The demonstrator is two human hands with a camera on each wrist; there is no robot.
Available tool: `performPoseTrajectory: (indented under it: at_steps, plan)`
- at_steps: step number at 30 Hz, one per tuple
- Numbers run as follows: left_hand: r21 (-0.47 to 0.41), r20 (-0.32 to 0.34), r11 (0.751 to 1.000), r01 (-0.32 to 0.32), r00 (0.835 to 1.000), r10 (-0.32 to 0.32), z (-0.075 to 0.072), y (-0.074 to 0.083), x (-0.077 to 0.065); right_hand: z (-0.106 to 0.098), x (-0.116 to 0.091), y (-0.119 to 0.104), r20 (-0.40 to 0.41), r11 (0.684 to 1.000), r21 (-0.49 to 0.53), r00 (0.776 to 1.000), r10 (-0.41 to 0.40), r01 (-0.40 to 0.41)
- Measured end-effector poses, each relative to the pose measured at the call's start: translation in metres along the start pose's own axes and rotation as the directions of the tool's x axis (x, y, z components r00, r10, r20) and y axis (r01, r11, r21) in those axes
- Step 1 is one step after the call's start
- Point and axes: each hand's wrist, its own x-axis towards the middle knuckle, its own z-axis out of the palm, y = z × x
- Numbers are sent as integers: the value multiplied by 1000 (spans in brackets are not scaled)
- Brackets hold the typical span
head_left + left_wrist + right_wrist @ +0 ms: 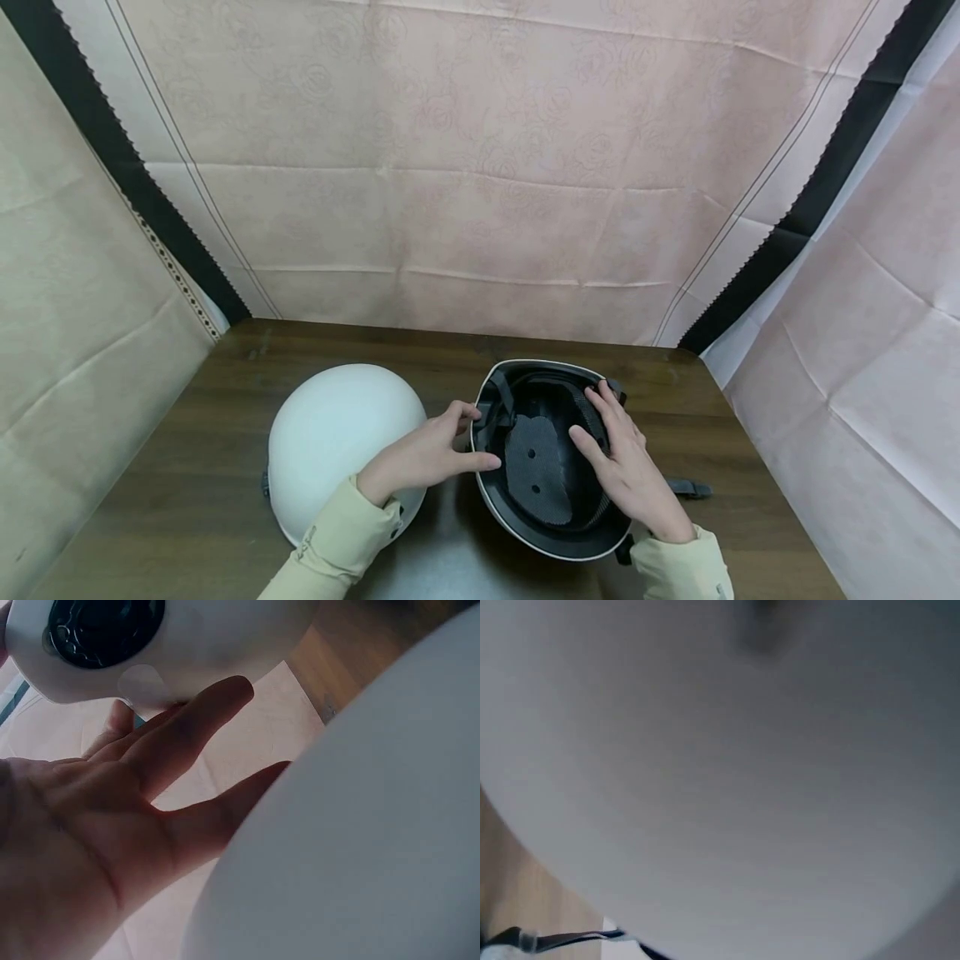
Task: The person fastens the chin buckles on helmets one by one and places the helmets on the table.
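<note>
A white helmet (551, 546) lies upturned on the table, its black padded inside facing up. My left hand (431, 450) is at its left rim, with the thumb extended over the edge; the left wrist view shows the palm and fairly straight, spread fingers (187, 739) beside the white shell (217, 645) with its round black piece. My right hand (626, 467) reaches over the right side, fingers spread by the rim and thumb over the lining. In the right wrist view the white shell (705, 787) fills most of the picture and hides the hand.
A second white helmet (333, 442) sits dome-up on the left, partly behind my left forearm. A black strap (688, 489) sticks out right of the upturned helmet. The brown wooden table (187, 500) is bordered by pale fabric walls (480, 208).
</note>
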Motion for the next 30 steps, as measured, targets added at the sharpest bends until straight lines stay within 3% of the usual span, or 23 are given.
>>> performPoseTrajectory:
  at_steps: [10,16,25,30]
  plan:
    - [-7,33,1000,11,999,-11,-1,-3,3,-2,4,-3,21,999,-41,1000,-4,5]
    - [23,53,1000,19,998,-21,-1,-1,1,-4,-2,-3,-1,999,42,1000,11,-11]
    - [43,29,998,39,999,-41,0,3,-1,-12,-13,0,-148,989,132,988,-40,60]
    - [132,-57,991,27,998,-20,1,11,-1,-20,-19,10,-262,992,118,965,-14,46]
